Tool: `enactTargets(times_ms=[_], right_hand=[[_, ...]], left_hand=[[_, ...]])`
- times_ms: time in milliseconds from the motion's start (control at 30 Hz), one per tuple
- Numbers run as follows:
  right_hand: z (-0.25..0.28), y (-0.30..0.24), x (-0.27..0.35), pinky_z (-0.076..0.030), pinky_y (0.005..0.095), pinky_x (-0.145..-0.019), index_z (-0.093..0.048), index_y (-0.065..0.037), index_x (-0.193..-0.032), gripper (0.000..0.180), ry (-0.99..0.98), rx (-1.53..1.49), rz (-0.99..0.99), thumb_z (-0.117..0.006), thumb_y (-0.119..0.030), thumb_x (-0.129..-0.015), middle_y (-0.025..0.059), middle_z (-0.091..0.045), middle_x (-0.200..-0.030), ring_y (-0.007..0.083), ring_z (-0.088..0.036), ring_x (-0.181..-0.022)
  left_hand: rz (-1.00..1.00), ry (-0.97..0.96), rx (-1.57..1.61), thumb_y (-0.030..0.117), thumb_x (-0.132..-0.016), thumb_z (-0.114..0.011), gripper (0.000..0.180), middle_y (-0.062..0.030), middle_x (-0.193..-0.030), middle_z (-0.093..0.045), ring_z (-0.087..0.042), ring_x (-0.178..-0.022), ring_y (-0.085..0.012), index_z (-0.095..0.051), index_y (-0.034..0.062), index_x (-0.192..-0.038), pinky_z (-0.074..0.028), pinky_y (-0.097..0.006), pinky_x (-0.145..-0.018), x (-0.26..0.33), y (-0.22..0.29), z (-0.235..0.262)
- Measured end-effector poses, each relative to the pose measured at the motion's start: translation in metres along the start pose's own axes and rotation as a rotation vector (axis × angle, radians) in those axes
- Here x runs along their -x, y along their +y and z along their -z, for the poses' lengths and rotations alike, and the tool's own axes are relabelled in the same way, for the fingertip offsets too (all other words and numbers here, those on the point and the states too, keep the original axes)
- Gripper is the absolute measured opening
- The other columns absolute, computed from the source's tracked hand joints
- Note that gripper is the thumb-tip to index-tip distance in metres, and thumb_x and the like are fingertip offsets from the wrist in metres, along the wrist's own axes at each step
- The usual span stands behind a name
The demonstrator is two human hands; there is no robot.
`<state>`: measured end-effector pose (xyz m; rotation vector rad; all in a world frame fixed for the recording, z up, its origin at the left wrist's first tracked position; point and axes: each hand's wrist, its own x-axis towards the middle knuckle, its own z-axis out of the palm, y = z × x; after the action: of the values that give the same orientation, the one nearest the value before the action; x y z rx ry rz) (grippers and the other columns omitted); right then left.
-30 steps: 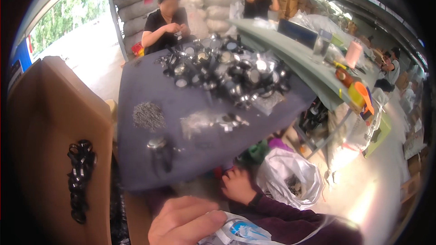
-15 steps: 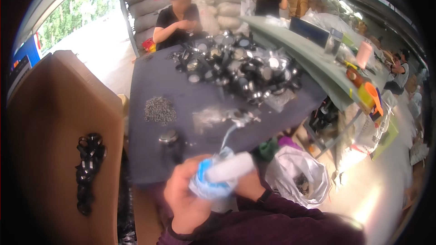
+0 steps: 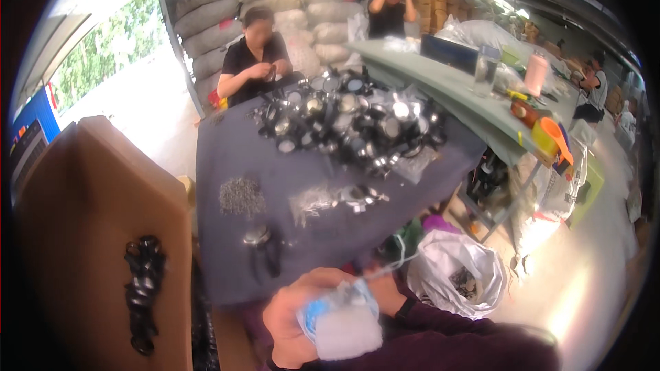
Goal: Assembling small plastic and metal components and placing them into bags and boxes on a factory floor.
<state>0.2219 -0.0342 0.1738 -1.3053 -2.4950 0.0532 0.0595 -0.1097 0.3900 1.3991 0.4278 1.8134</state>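
Big cardboard box (image 3: 96, 192) crowds the left, its right wall just beside the left edge of the dark table (image 3: 230, 148). A strip of cloth runs between the small metal heap (image 3: 241, 196) and the shiny black pile (image 3: 350, 120) farther off. Left hand (image 3: 292, 316) is by the table's near edge, fingers wrapped round a blue-and-white bundle (image 3: 348, 333). Right hand (image 3: 390, 290) is partly behind that, can't tell its fingers. White sack (image 3: 440, 247) sits close right, then pale floor (image 3: 570, 302) stretches past it.
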Motion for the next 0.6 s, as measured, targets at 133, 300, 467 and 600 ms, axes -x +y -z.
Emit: enactTargets(times_ms=[133,300,467,600], right_hand=[[0.001,-0.005,0.001,-0.038,0.0574,-0.086,-0.061,-0.005,-0.092,0.036,0.039,0.036,0.058,-0.069,-0.030,-0.066,0.0154,-0.055,-0.101,0.0359,-0.050,-0.100],[-0.009,0.006,-0.005,-0.039,0.0585,-0.084,-0.061,-0.006,-0.092,0.037,-0.075,-0.091,-0.021,-0.069,-0.031,-0.065,0.0146,-0.055,-0.100,0.0356,-0.051,-0.098],[-0.018,0.012,-0.019,-0.042,0.0605,-0.077,-0.063,-0.005,-0.090,0.040,-0.137,0.023,-0.023,-0.070,-0.033,-0.063,0.0147,-0.055,-0.099,0.0383,-0.054,-0.094],[-0.007,0.015,-0.050,-0.042,0.0620,-0.076,-0.064,-0.004,-0.100,0.048,-0.502,-0.077,-0.093,-0.065,-0.039,-0.067,0.0177,-0.059,-0.104,0.0394,-0.057,-0.097]], left_hand=[[-0.144,-0.260,-0.177,0.011,-0.077,-0.070,0.035,-0.0296,-0.099,-0.057,-0.061,-0.083,-0.0406,-0.044,0.0004,-0.097,-0.052,-0.049,-0.071,-0.005,0.007,0.006],[-0.025,-0.150,-0.142,0.009,-0.074,-0.072,0.039,-0.0284,-0.099,-0.057,-0.062,-0.084,-0.0402,-0.044,0.0005,-0.099,-0.052,-0.050,-0.071,0.000,-0.004,-0.003],[0.071,0.051,-0.123,0.003,-0.070,-0.072,0.040,-0.0259,-0.096,-0.056,-0.062,-0.081,-0.0394,-0.043,0.0001,-0.097,-0.052,-0.050,-0.071,0.009,-0.007,-0.003],[0.035,0.061,-0.115,0.003,-0.070,-0.072,0.039,-0.0253,-0.096,-0.056,-0.062,-0.083,-0.0393,-0.043,-0.0003,-0.097,-0.052,-0.051,-0.072,0.012,-0.006,0.003]])
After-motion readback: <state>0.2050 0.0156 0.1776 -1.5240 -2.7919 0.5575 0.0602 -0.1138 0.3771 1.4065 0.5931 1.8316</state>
